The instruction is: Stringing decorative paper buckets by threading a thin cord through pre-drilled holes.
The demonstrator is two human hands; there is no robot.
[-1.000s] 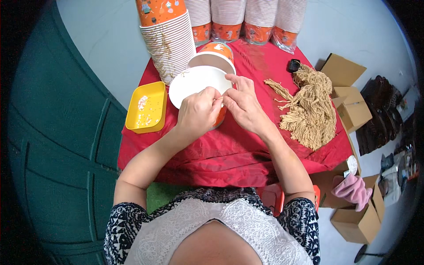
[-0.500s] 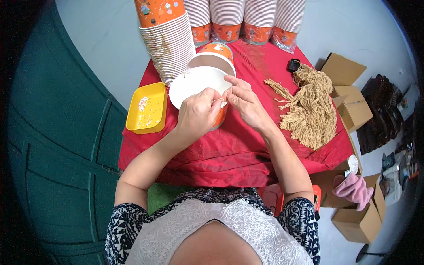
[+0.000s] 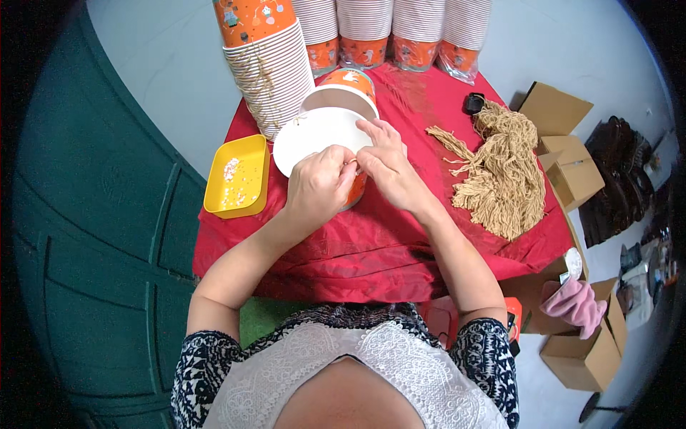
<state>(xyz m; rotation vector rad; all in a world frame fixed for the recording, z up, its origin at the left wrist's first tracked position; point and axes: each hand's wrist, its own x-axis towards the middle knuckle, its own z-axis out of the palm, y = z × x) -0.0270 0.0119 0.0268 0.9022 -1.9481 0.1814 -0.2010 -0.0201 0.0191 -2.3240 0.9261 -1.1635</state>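
An orange paper bucket point(image 3: 355, 193) with a white inside stands at the table's near middle, its open mouth tilted up. My left hand point(image 3: 320, 179) is closed in a pinch at the bucket's near right rim. Against its fingertips my right hand point(image 3: 389, 171) brings thumb and forefinger together, the other fingers stretched over the rim. What the two pinches hold is too small and covered to make out. A short tan string end pokes out inside the bucket's far wall. Close behind, a second orange bucket point(image 3: 357, 80) lies tipped with its mouth facing me.
A yellow tray point(image 3: 211, 204) holding small white bits sits at the left. Beyond it rises a tall stack of buckets point(image 3: 275, 79) with strings hanging down. Tan cords point(image 3: 504, 179) lie heaped at the right on the red cloth point(image 3: 400, 250). Wrapped bucket stacks line the back; cardboard boxes point(image 3: 572, 171) stand right.
My right hand has turned and moved slightly left, closing against the left fingertips. The small white bit seen at the fingers before is now covered. The bucket has stayed in place.
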